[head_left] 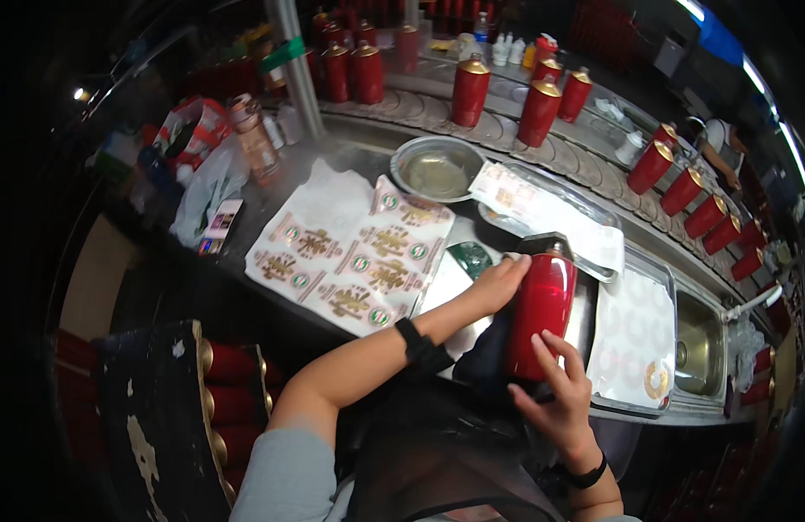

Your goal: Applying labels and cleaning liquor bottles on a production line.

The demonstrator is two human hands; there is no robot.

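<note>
A glossy red bottle [543, 304] with a gold neck leans in front of me, its top pointing away. My left hand [503, 285] is closed at its upper left side, the fingertips partly hidden behind it. My right hand [561, 387] has its fingers spread, with fingertips against the bottle's lower right side and the thumb apart. Just beyond the bottle's neck is a dark angular piece [546, 241], whose kind I cannot make out. Left of my left hand lies a green decal piece [469, 258] on a white surface.
Sheets of gold-and-green decals [359, 261] cover the bench's left. Behind are a metal bowl of liquid [437, 165] and a tray [624, 228] with paper. A tray [670, 296] with a decal sheet lies right, beside a sink [700, 344]. Red bottles [539, 113] line the conveyor [402, 104].
</note>
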